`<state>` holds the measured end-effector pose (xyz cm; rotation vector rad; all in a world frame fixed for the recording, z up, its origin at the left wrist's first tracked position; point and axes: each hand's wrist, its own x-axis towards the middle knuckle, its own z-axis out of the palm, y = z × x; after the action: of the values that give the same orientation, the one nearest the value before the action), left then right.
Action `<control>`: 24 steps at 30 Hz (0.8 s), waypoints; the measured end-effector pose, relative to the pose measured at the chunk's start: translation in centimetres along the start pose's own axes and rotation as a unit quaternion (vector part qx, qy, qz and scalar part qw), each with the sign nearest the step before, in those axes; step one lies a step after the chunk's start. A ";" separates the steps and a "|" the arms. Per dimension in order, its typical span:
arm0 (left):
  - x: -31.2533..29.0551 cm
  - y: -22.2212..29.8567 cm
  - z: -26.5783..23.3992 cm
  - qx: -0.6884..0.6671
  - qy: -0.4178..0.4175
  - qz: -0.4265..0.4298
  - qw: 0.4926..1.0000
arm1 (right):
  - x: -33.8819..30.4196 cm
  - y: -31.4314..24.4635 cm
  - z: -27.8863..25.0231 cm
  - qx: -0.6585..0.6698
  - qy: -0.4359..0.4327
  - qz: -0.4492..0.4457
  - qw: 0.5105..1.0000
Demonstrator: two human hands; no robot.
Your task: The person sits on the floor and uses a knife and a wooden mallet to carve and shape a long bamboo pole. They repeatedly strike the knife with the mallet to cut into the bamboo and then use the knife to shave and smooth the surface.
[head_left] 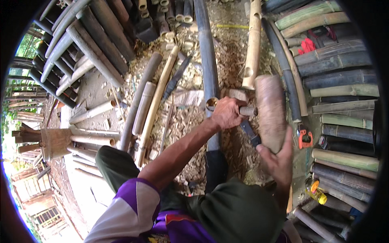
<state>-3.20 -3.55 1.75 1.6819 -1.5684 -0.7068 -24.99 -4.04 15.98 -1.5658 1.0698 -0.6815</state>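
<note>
A dark bamboo pole (pixel 209 52) runs lengthwise in front of me, its near end between my legs. A round pale-edged hole (pixel 211 103) shows in its upper side. My left hand (pixel 229 114) is closed around a chisel (pixel 249 111) beside this hole; only the butt of its round handle sticks out to the right, and the blade is hidden. My right hand (pixel 278 156) grips the lower end of a thick wooden mallet (pixel 270 109), smeared by motion. The mallet's side stands just right of the chisel's butt, with a narrow gap between them.
Wood chips (pixel 190 141) litter the ground. A pale bamboo pole with cut holes (pixel 253 48) lies ahead. Bamboo lengths (pixel 342 91) are stacked at right, more poles (pixel 97 52) at far left. An orange-handled tool (pixel 305 139) and a yellow bottle (pixel 316 192) lie right.
</note>
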 end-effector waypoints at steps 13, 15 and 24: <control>7.9 1.2 -5.5 -0.261 -0.088 -0.083 0.958 | 0.0 1.9 0.4 0.060 0.002 0.009 0.998; 10.5 0.5 -5.4 -0.254 -0.204 -0.086 0.942 | -0.2 3.9 -0.9 0.054 0.044 -0.018 0.997; 10.4 -4.2 -1.5 -0.276 -0.226 -0.055 0.932 | 4.3 2.9 0.0 -0.023 0.182 -0.054 0.981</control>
<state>1.64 -13.65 0.14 1.2373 -1.3822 -1.5218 -23.96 -7.99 12.74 -1.5822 1.2810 -1.0543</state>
